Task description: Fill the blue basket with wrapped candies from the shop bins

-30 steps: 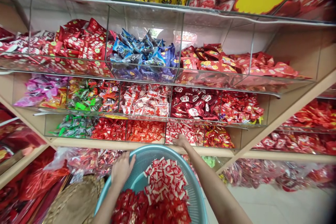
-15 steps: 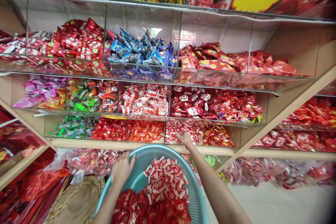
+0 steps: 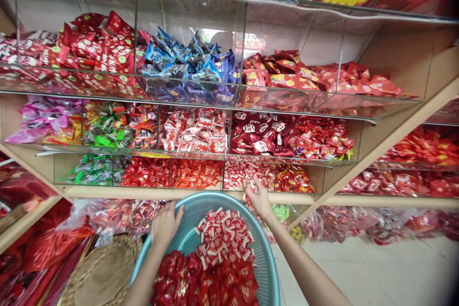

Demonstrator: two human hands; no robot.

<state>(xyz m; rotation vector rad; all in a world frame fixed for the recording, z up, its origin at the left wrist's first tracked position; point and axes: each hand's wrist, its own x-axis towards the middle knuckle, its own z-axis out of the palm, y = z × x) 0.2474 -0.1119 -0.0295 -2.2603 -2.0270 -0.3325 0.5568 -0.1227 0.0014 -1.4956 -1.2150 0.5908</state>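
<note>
View: head camera, looking forward and down at the shelves and both hands.

Basket: a teal plastic basket (image 3: pixel 215 196) with a perforated wall sits at the bottom of the view, directly below the shelf's front edge.

Basket contents: white-and-red wrapped sweets (image 3: pixel 224 234) lie heaped on the far side, and red wrapped sweets (image 3: pixel 204 282) fill the near side, the two piles touching.

Left hand (image 3: pixel 165 225): wide open, fingers spread, resting on the basket's left rim and holding nothing.

Right hand (image 3: pixel 258 199): narrow, fingers bunched around a few white-and-red wrapped sweets, their number hidden; it is just past the basket's far rim.

Beyond the basket: a clear acrylic bin (image 3: pixel 242 174) of matching white-and-red sweets stands just behind the right hand, on a wooden shelf (image 3: pixel 179 192).

Left of the basket: a round woven straw mat (image 3: pixel 103 272) lies just beside it.

Right of the basket: a pale tile floor (image 3: pixel 322 272) shows.
</note>
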